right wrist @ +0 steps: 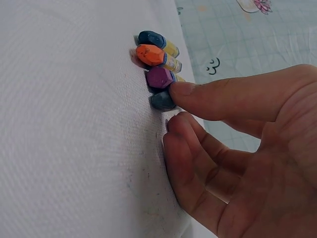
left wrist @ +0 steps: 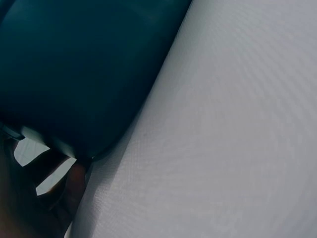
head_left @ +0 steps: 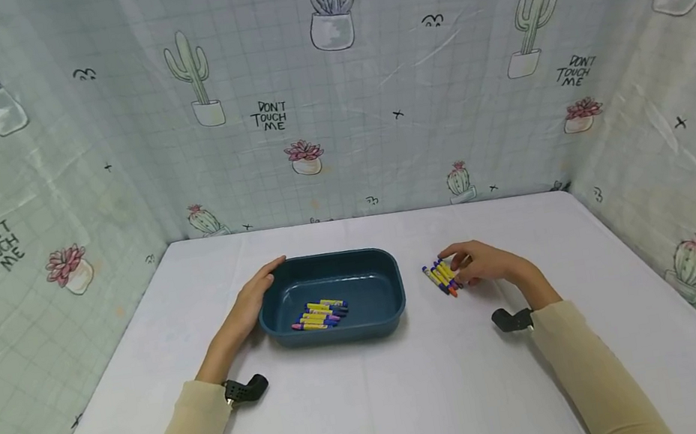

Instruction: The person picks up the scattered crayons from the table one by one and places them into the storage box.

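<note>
- Yellow-wrapped crayons [head_left: 443, 277] on tabletop [head_left: 418, 403], just left of right hand [head_left: 486, 261]; axes far-left to near-right.
- Its thumb [right wrist: 203, 96] touches nearest crayon; can't tell if pinched.
- Left hand [head_left: 246, 309], farther off, grips teal tray [head_left: 339, 335].

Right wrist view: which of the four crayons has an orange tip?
The orange-tipped crayon is second from the top, between the topmost crayon and the purple-tipped crayon; no other tip is orange.

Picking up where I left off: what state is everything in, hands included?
tray: upright, open-topped, part-filled
inner crayons: lying flat, loosely bunched
outer crayons: four, lying side by side
left hand: touching the tray's left end
right hand: at the outer crayons; grip unclear
backdrop: hanging, creased
</note>
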